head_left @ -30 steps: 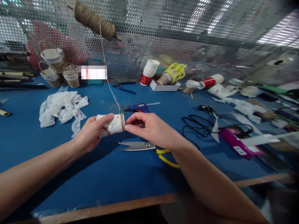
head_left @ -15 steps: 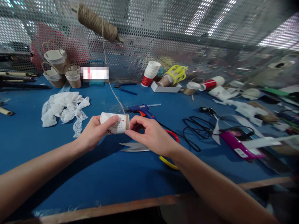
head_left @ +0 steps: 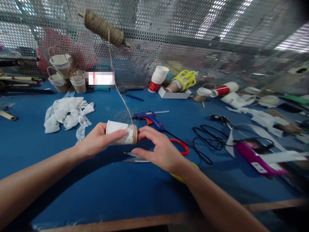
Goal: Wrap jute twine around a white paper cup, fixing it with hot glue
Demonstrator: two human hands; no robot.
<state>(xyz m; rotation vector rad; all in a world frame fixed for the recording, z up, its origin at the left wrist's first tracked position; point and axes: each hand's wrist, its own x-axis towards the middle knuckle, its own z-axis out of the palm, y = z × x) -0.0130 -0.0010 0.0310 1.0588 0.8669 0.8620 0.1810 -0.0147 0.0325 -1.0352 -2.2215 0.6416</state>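
The cup (head_left: 120,128) is held on its side by the left hand (head_left: 98,141), with the thumb laid along its near side and the fingers tucked around the back. Its rim is on the palm side, and its other end is pointed at the right hand (head_left: 160,149). String (head_left: 134,134) is wound around that end and is led up, far past the hands, to a spool (head_left: 103,29). The right hand is loosely spread, with the thumb parted from the bent fingers. Its fingertips are just beside the string, but whether they are touching cannot be told. Scissors (head_left: 140,159) are partly hidden under the right hand. A glue gun (head_left: 148,116) is laid just beyond it. Lace (head_left: 65,111) is heaped ahead of the left hand, to its left.
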